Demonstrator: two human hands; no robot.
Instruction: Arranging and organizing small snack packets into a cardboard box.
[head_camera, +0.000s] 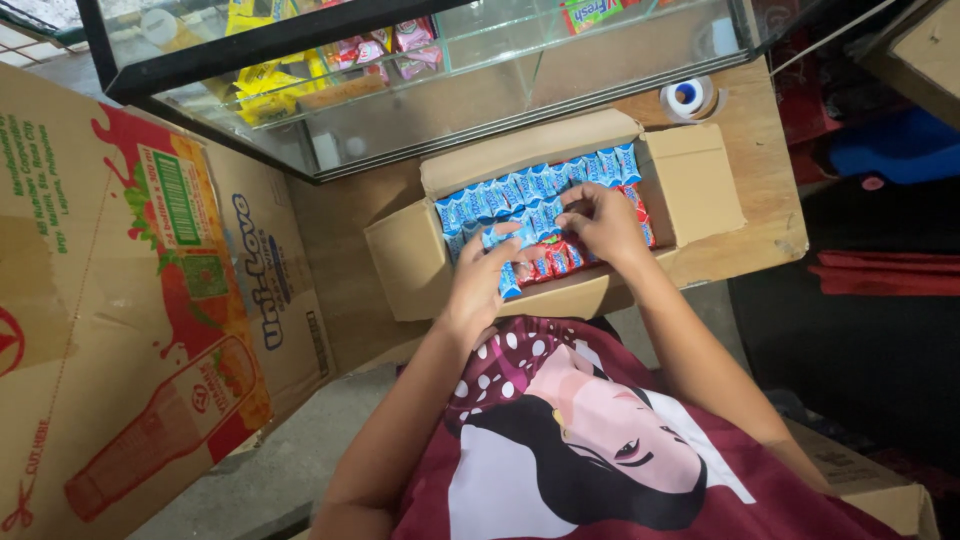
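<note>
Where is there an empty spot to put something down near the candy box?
Bare wooden table lies right of the open cardboard box, past its right flap and below the tape roll. Inside the box it is crowded: blue packets, red packets and both hands, left hand, right hand.

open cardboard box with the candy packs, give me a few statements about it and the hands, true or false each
1. Both hands, left hand and right hand, reach into the cardboard box. True.
2. The box holds only green packs. False: blue packs and red packs.
3. The box flaps are taped shut. False: they are folded open.
4. A glass display case stands behind the box. True.
5. A roll of tape lies inside the box. False: it lies outside it, beside the case.
</note>
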